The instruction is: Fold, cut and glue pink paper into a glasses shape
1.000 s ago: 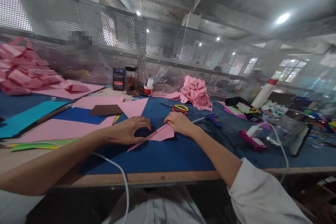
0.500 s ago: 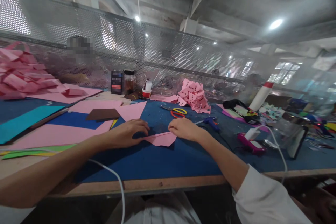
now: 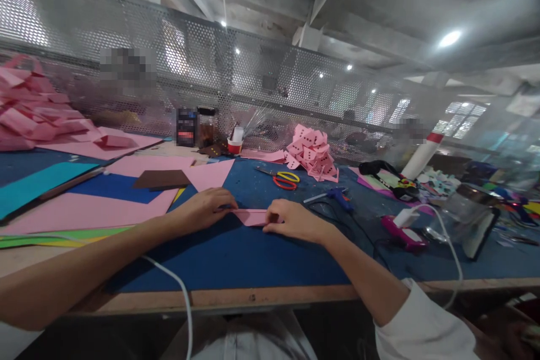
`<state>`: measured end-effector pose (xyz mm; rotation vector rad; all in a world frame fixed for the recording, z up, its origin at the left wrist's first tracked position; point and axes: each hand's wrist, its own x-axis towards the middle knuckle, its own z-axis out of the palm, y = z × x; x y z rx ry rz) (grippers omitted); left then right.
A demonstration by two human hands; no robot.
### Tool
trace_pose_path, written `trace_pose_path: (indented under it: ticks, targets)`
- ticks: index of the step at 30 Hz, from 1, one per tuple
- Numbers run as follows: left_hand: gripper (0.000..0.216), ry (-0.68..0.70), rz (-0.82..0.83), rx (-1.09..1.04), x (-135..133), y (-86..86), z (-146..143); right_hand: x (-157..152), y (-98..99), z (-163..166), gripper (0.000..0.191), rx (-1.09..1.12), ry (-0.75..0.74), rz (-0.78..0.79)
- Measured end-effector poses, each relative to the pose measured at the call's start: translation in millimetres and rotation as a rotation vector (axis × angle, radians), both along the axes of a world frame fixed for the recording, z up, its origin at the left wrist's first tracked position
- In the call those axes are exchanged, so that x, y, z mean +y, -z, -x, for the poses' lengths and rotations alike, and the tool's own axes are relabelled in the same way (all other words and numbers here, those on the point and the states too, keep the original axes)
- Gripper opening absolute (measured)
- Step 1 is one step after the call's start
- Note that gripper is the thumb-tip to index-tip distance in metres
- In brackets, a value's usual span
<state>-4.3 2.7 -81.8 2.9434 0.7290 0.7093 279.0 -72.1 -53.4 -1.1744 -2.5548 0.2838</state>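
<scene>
A small pink sheet (image 3: 251, 217) lies folded into a narrow strip on the blue work surface (image 3: 253, 259) in front of me. My left hand (image 3: 206, 208) holds its left end, fingers curled down and pressed together. At the right end, my right hand (image 3: 297, 219) pinches the sheet between thumb and fingers. The fingertips of both hands are partly hidden. Just beyond my hands are scissors (image 3: 286, 180) with one red and one yellow handle loop. A blue glue gun (image 3: 340, 198) rests to the right of them.
Pink sheets (image 3: 126, 211), a brown piece (image 3: 162, 179) and a teal strip (image 3: 46, 185) lie left. Pink pieces with dark holes (image 3: 312, 152) are heaped at the back; a larger pink pile (image 3: 34, 107) stands far left. A magenta power strip (image 3: 404, 233) and clear container (image 3: 468, 214) sit right.
The pink sheet's near flap has been folded up, leaving a narrower strip. My right hand has shifted slightly nearer and now pinches the right end. My left hand stays at the left end.
</scene>
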Motion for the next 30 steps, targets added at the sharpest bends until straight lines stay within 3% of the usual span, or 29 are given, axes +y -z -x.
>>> trace_pose_path:
  ticks: [10, 14, 21, 30]
  targets:
    - [0.021, -0.011, -0.026, 0.006, 4, 2.9, -1, 8, 8.8, 6, 0.023, 0.038, 0.031, 0.001]
    - [0.026, 0.011, -0.040, -0.038, -11, -2.1, -4, 10, 15.6, 6, 0.020, 0.040, 0.081, -0.040]
    - [0.029, 0.174, -0.034, 0.010, -46, -9.3, -19, 12, 21.5, 5, 0.020, 0.036, 0.164, -0.046]
    - [0.035, 0.199, -0.018, 0.126, -53, -7.6, -27, 3, 13.5, 5, 0.018, 0.065, 0.186, -0.050]
